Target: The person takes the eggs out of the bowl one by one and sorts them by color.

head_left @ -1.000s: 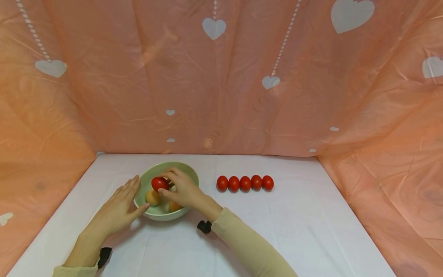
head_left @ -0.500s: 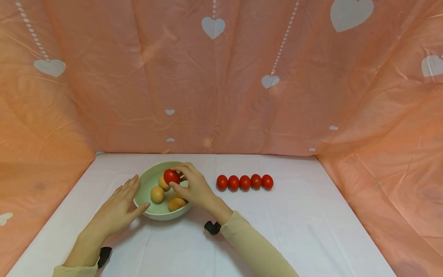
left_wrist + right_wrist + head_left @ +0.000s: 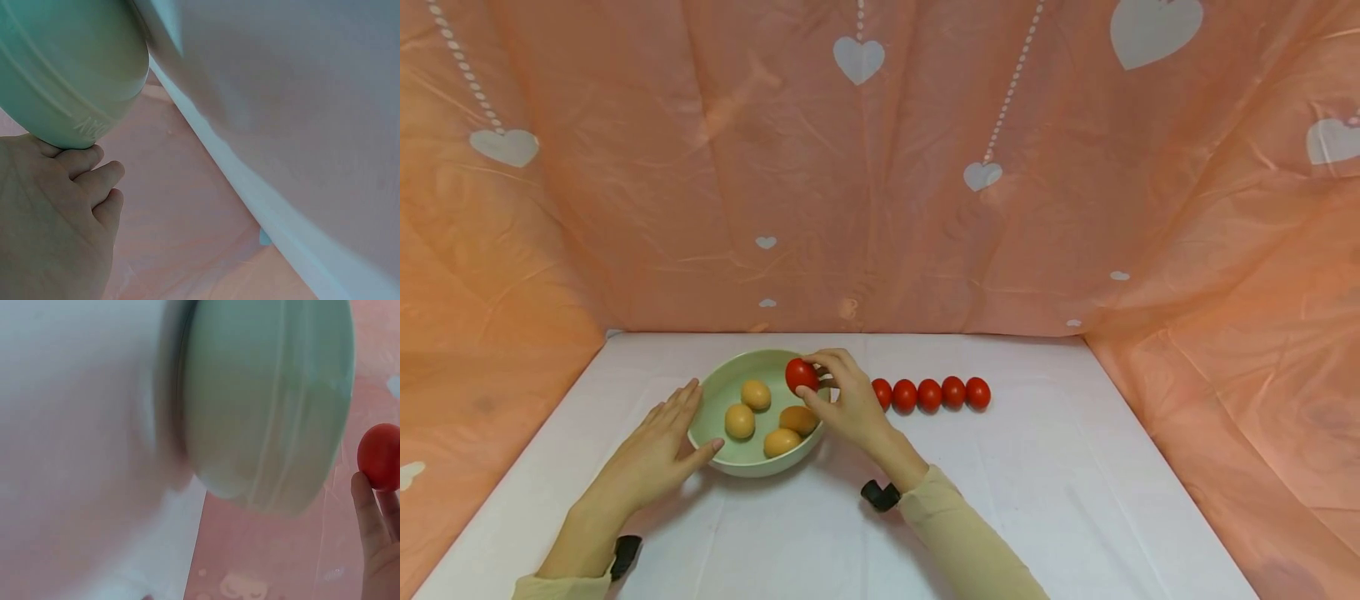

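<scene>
My right hand (image 3: 847,402) pinches a small red tomato (image 3: 802,377) between thumb and fingers, above the right part of a pale green bowl's rim. Part of that tomato (image 3: 379,456) also shows in the right wrist view, by the fingertips. Against the left side of the bowl (image 3: 722,379) rests my left hand (image 3: 651,454), fingers straight, with the thumb at the near rim. Several small yellow oval fruits (image 3: 740,422) lie inside the bowl. In the left wrist view, the left hand (image 3: 56,212) touches the bowl's outer wall (image 3: 81,69).
To the right of the bowl, several red tomatoes (image 3: 929,395) stand in a row on the white tablecloth (image 3: 1037,492). My right hand partly covers the nearest one. Peach curtains (image 3: 880,208) with white hearts enclose the table at the back and sides.
My right hand has carried the red tomato rightward, from over the bowl's middle to its right rim. More yellow fruits now show in the bowl. The left hand stays in place.
</scene>
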Motion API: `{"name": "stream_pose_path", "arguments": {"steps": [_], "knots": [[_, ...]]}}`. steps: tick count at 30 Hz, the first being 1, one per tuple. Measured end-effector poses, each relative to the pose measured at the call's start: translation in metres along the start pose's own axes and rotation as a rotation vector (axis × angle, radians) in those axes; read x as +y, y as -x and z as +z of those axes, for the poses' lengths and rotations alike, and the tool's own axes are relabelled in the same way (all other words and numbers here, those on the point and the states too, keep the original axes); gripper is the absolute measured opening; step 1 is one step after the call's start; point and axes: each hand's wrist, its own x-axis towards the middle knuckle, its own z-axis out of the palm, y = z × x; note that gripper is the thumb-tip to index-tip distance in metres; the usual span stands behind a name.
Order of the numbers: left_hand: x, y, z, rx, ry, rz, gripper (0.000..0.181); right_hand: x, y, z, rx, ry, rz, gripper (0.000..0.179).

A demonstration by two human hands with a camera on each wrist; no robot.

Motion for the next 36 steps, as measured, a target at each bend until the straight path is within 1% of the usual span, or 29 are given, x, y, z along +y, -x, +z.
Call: {"name": "stream_pose_path", "arguments": {"steps": [11,16,23,30,36], "knots": [[0.001,0.000,-0.002,0.007,-0.001,0.004,0.091,0.010,0.009,-0.022,0.084,0.012,-0.003,0.041],[0.000,0.000,-0.002,0.010,-0.002,0.009,0.092,0.014,0.013,-0.033,0.106,0.034,0.027,0.042],[0.000,0.000,0.000,0.014,-0.003,0.013,0.093,0.025,0.019,-0.047,0.172,0.007,0.054,0.042],[-0.001,0.000,0.000,0.025,-0.005,0.019,0.093,-0.011,0.016,-0.073,0.223,0.018,0.090,0.039],[0.000,0.000,0.000,0.019,-0.003,0.011,0.093,-0.003,0.022,-0.089,0.259,0.029,0.108,0.040]]}}
